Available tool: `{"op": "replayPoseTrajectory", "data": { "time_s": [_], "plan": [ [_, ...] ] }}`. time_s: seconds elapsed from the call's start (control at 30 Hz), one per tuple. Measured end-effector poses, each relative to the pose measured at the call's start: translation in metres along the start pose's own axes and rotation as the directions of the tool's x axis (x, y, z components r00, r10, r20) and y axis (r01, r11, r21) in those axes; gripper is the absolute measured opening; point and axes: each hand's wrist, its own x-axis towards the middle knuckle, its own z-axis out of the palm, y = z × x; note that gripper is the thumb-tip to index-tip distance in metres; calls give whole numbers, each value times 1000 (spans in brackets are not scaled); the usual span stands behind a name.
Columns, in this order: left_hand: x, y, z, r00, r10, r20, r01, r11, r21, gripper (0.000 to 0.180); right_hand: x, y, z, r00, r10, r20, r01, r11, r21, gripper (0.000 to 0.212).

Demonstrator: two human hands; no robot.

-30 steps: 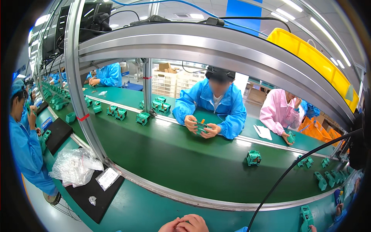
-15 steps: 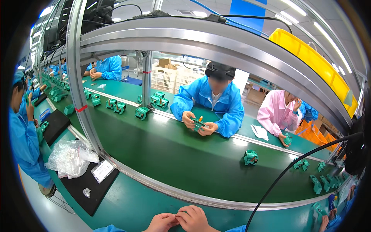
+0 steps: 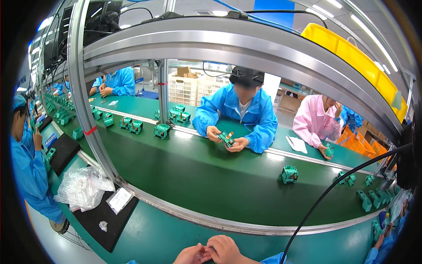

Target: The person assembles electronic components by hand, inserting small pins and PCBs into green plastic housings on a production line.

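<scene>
- Clear, crumpled plastic bag (image 3: 85, 187): rests over the upper end of the flat black mat (image 3: 106, 240), the landmark here; thin and limp by its look.
- Small, clear, glinting heap (image 3: 103, 226): lies on the mat, its separate parts too small to tell.
- White rectangular printed slip (image 3: 120, 201): lies at the mat's upper right edge.
- Bare left hand (image 3: 189, 255): right of the mat, above the smooth green counter (image 3: 158, 233); fingers curled in about a small, pale, translucent piece (image 3: 201, 256). Whether they truly pinch it cannot be told.
- The piece itself: right of the mat, between the two hands and partly covered. Probably very light, fairly stiff and slick, hence easily dropped; best held by opposite edges between thumb tip and forefinger, with mild pressure in case it is brittle.
- Bare right hand (image 3: 225, 250): farther right of the mat; fingers bent and close together, tips meeting the left hand's. Their hold on the piece is hidden.
- Boxy green plastic housing (image 3: 290, 174): well apart from the mat, up and to its right; probably rigid, suited to a grip across its sides.
</scene>
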Motion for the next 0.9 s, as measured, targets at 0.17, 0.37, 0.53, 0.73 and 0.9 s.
{"op": "replayPoseTrajectory", "data": {
  "time_s": [0.17, 0.37, 0.53, 0.73, 0.9],
  "plan": [
    [5, 0, -2, 997, -72, 19, 73, 993, -89, 18, 1, 6, 0, 998, 55, 6, -55, 998, 21, 11],
    [2, -2, -1, 993, 86, -78, -79, 994, 79, 13, 1, 4, 2, 999, 39, 8, -39, 998, 46, 9],
    [1, -3, -3, 992, 60, -114, -55, 997, 48, 13, 0, 3, 1, 999, 40, 15, -41, 997, 60, 9],
    [2, -4, -4, 992, 64, -110, -59, 997, 46, 14, 2, 1, 0, 999, 32, -43, -30, 999, 33, 9],
    [2, -1, -1, 997, 49, -65, -44, 996, 71, 17, 5, 2, -1, 997, 69, -34, -66, 994, 91, 9]
  ]
}}
